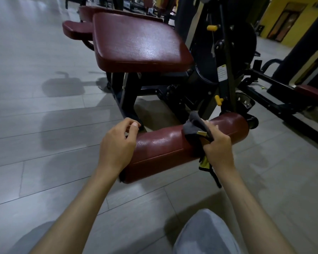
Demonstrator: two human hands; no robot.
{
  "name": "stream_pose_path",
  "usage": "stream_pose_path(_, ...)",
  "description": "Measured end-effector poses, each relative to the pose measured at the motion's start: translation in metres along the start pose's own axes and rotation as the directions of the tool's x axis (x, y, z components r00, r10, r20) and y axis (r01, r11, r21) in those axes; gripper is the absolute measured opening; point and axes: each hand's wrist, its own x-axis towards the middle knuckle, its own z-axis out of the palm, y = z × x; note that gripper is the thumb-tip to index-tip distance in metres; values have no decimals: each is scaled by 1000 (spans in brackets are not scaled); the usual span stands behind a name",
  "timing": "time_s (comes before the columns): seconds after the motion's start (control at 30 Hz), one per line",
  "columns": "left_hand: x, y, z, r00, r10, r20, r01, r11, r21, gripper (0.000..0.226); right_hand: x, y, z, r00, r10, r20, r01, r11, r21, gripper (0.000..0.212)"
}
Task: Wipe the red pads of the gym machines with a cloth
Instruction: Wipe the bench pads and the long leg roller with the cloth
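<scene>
Nearest the camera, a knee in grey fabric point(206, 233) sits low over the tiled floor point(44, 125). This suggests a crouched stance that brings both arms level with the lowest pad.

The left hand point(116, 145) is at the near end of the red roller pad point(160, 149). Its fingers are loosely curled and hold nothing. Contact with the pad cannot be confirmed. The position suits steadying the roller against rotation.

The right hand point(218, 145) is clenched around a dark cloth point(193, 125) with a yellow edge. It bunches the cloth against the top of the roller pad, past the middle. A loose tail hangs below the wrist. The bunched grip probably puts pressure into one wad rather than a flat sheet.

The roller pad lies horizontal, just above the floor, and is fixed at its far end to the black machine frame point(226, 61), below a yellow adjustment knob point(218, 99).

Beyond it, the large flat red seat pad point(140, 43) stands higher on the frame. A smaller red pad point(73, 30) projects behind it.
</scene>
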Motion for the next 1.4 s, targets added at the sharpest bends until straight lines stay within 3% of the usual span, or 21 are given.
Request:
stream_pose_path(0.1,-1,2,0,1000,10,-25,-10,1000,-1,39,-2,-21,25,966,171,-196,-182,982,-43,48)
stream_pose_path(0.2,-3,6,-1,997,13,-71,-19,997,-73,45,-19,-69,45,932,145,-333,-165,986,-35,51)
stream_pose_path(0.27,-5,5,-1,995,9,-95,-20,993,-119,49,-35,-97,53,950,13,-312,-27,999,-42,52)
stream_pose_path(0.33,-5,4,-1,994,-8,-112,-11,985,-169,46,-53,-113,63,959,-201,-202,193,979,-61,44)
stream_pose_path(0.43,-4,3,-4,996,-30,-85,10,975,-220,43,-45,-98,53,905,-423,-56,412,900,-140,39)
stream_pose_path(0.47,-5,1,-6,998,-18,-63,4,976,-219,42,-33,-86,46,913,-405,-47,390,901,-188,40)
stream_pose_path(0.53,-9,-3,-11,1000,18,-17,-21,982,-187,38,-9,-61,26,981,-183,-70,159,950,-268,50)
stream_pose_path(0.6,-14,-12,-19,999,37,4,-36,988,-149,37,4,-52,15,990,61,-128,-91,967,-237,40)
stream_pose_path(0.67,-20,-19,-28,999,38,8,-37,991,-125,37,-2,-68,20,975,127,-180,-164,965,-205,30)
stream_pose_path(0.8,-22,-21,-44,1000,11,-11,-13,991,-132,37,-39,-122,53,982,31,-189,-54,992,-115,47)
stream_pose_path(0.93,-11,-15,-56,984,-172,-48,135,895,-426,41,-80,-181,90,977,-135,-167,133,991,-23,41)
stream_pose_path(1.03,-1,-14,-60,962,-252,-106,171,856,-488,51,-88,-197,102,961,-235,-144,235,972,-16,46)
stream_pose_path(1.2,7,-2,-41,975,-191,-118,135,918,-373,43,-65,-153,87,920,-375,-115,369,927,-71,40)
stream_pose_path(1.33,2,14,-10,999,-34,16,35,998,-54,29,-22,-87,50,966,-211,-147,193,973,-129,55)
stream_pose_path(1.4,1,15,-3,998,30,61,-38,989,143,26,0,-55,27,976,-134,-171,100,975,-197,57)
